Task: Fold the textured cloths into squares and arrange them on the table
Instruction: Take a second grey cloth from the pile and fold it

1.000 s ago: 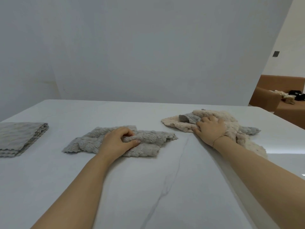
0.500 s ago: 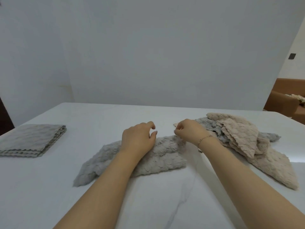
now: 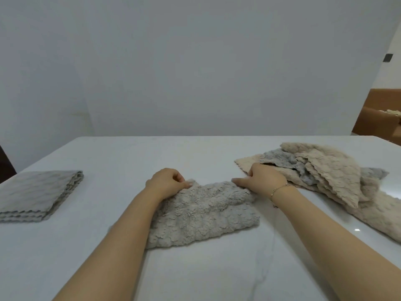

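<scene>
Grey fleece cloth (image 3: 201, 211) lies mid-table on the white marble-look table (image 3: 195, 274), bumpy textured side up, roughly rectangular with a skewed lower-left edge, not a neat square.

Left hand (image 3: 166, 184) sits on the cloth's far left corner, fingers curled, thumb and fingertips pinching the cloth edge. Right hand (image 3: 260, 181) sits on the far right corner, fingers curled down onto the edge and gripping it. Thin chain bracelet (image 3: 281, 189) on the right wrist. Both forearms reach in from the near edge; the left forearm covers the cloth's left side.

Folded grey cloth stack (image 3: 36, 194) lies well left of the fleece cloth, near the table's left edge, several layers with scalloped edges showing at its near side.

Unfolded pile (image 3: 325, 179) lies just right of the fleece cloth, right hand touching its near-left margin: beige scalloped cloths mixed with grey ones, loosely heaped, one beige cloth trailing toward the near right table edge.

Plain grey wall (image 3: 195, 61) behind the table. Brown sofa (image 3: 382, 114) beyond the pile, far right, with something pale lying on it, too small to identify.
</scene>
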`<action>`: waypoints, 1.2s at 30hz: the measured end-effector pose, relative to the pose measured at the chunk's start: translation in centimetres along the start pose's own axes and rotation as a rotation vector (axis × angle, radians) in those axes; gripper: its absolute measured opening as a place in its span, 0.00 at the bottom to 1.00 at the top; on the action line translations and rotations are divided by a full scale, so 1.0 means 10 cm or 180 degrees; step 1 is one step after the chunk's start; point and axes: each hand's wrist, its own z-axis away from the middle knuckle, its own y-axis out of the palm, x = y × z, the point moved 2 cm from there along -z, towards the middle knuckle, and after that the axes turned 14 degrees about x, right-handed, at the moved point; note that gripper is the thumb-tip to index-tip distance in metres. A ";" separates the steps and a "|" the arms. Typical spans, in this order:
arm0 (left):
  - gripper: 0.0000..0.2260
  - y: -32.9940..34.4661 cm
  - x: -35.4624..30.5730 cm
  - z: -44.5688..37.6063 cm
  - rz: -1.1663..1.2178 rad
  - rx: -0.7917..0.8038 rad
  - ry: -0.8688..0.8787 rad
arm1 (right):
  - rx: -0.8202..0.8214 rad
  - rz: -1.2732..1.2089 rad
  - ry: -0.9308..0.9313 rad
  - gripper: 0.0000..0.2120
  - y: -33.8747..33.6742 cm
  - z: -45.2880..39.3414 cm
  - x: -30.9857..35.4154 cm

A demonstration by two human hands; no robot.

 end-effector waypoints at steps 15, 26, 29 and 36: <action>0.10 -0.62 -0.17 0.36 0.2647 -0.0945 0.0697 | -0.0106 -0.3014 -0.1020 0.07 -0.47 0.33 0.30; 0.10 -1.20 0.01 0.64 0.3861 -0.1851 0.1302 | -0.0051 -0.4647 -0.1764 0.15 -0.68 0.24 0.90; 0.14 -1.24 0.08 0.66 0.3885 -0.2007 0.1320 | 0.0036 -0.4424 -0.1793 0.11 -0.65 0.18 0.89; 0.11 -1.21 0.03 0.69 0.3712 -0.2008 0.1283 | 0.0843 -0.3635 -0.1516 0.08 -0.47 0.09 0.79</action>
